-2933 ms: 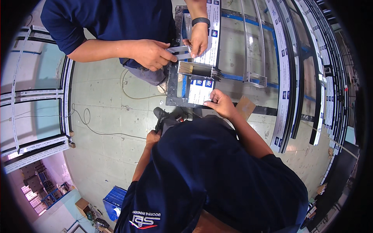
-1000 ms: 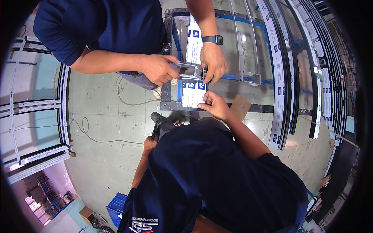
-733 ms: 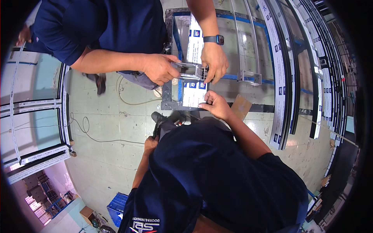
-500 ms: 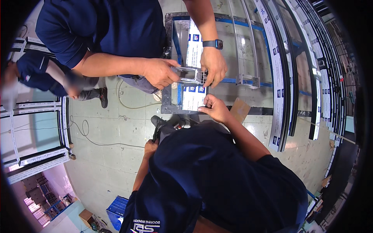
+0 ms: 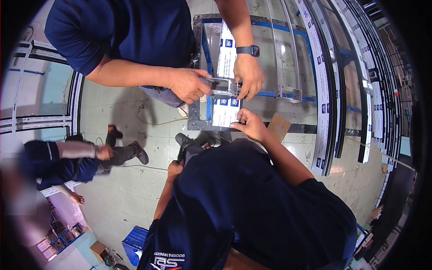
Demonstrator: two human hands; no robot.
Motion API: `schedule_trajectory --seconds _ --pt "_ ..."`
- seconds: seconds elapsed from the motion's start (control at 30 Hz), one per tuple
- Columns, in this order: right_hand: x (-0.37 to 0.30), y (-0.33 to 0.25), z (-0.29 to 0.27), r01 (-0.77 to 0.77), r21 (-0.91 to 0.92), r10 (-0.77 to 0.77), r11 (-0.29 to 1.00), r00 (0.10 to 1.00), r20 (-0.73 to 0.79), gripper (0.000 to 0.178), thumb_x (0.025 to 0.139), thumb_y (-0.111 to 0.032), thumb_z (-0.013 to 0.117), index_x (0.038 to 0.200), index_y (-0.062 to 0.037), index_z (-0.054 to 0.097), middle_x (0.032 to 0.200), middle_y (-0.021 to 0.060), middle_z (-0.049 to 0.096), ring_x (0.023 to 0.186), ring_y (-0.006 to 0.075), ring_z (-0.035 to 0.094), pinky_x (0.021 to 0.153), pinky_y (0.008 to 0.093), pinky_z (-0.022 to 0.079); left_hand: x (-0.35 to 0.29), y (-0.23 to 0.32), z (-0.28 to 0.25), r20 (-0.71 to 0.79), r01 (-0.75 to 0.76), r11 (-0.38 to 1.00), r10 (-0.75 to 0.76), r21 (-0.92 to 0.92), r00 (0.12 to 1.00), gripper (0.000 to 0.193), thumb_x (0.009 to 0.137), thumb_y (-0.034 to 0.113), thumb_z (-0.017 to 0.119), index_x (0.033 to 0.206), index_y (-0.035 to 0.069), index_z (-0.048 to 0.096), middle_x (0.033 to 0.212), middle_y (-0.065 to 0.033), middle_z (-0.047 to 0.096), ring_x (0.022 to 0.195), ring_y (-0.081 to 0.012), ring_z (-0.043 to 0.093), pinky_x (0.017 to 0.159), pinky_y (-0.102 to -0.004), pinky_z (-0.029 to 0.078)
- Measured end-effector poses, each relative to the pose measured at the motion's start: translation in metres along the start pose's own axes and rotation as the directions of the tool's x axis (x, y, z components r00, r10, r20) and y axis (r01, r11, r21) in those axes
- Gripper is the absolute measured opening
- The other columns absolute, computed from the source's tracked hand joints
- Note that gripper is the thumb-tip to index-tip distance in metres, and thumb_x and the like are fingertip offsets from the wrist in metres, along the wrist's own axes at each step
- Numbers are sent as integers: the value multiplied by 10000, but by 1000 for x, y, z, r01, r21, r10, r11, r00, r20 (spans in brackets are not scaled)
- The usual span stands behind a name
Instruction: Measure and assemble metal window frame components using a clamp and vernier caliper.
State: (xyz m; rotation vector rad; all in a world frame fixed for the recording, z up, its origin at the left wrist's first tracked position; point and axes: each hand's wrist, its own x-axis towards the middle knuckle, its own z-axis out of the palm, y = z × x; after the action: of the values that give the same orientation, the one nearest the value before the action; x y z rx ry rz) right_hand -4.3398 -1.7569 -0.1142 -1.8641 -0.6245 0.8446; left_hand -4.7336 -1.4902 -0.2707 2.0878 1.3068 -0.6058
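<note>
My right hand point(image 5: 250, 126) pinches the near end of a profile covered in white printed film point(image 5: 223, 112), thumb and fingers closed on its edge. My left hand point(image 5: 174, 169) is down by my leg, closed round a dark, slim tool point(image 5: 182, 150) whose kind I cannot make out. Across from me, a co-worker's two hands hold a short grey metal channel piece point(image 5: 222, 85) crosswise on top of the film-covered profile. The co-worker's left hand point(image 5: 248, 76), below a wristwatch, presses its right end. The other hand point(image 5: 189, 85) grips its left end.
A dark-edged work frame with blue bars point(image 5: 200, 126) carries the profile. A brown cardboard piece point(image 5: 279, 127) lies at its near edge. Long film-wrapped profiles point(image 5: 324, 112) stand at the right. Another person point(image 5: 67, 157) is at the left. A blue crate point(image 5: 135, 243) sits on the floor.
The person at the left has moved nearer to me, toward the lower left. My hands and the co-worker's hands have stayed nearly where they were, and the channel piece keeps its place.
</note>
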Motion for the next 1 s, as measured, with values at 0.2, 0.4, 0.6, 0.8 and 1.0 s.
schedule_trajectory --seconds 0.2,0.4,0.6,0.8,1.0 --pt "-1 -5 -2 -9 -41 9 999 1000 -2 391 876 -254 909 985 -56 590 711 13 527 660 128 473 625 324 436 0 -4 0 11 -3 1000 3 8 1000 711 983 606 616 1055 -92 727 1091 -367 732 1127 -508 710 984 -556 556" --pt "-4 -18 -4 -22 -96 22 995 1000 2 414 868 -272 915 999 -44 594 728 42 558 669 151 507 639 344 461 -1 -3 -2 4 18 999 -18 29 1000 722 984 613 605 1087 -91 728 1118 -369 728 1159 -503 700 997 -551 552" --pt "-2 -10 -3 -6 -89 6 996 1000 -2 416 866 -278 917 995 -49 594 719 38 559 661 143 504 634 339 461 0 -2 -3 15 13 1000 -13 18 1000 717 983 614 604 1075 -86 728 1111 -369 729 1149 -497 706 988 -546 558" --pt "-3 -9 -2 -6 -86 5 996 1000 -12 396 874 -266 910 990 -54 597 715 30 563 654 132 500 626 331 454 4 -6 0 33 -8 999 7 38 999 702 997 606 592 1078 -79 725 1093 -369 725 1142 -511 696 985 -554 556" --pt "-5 -26 -5 8 -119 -9 993 1000 -7 367 873 -270 896 1001 -52 630 724 70 598 654 208 582 657 381 500 2 -6 1 26 -82 995 81 52 996 699 1012 612 563 1092 -63 728 1082 -369 719 1142 -526 683 989 -569 547"
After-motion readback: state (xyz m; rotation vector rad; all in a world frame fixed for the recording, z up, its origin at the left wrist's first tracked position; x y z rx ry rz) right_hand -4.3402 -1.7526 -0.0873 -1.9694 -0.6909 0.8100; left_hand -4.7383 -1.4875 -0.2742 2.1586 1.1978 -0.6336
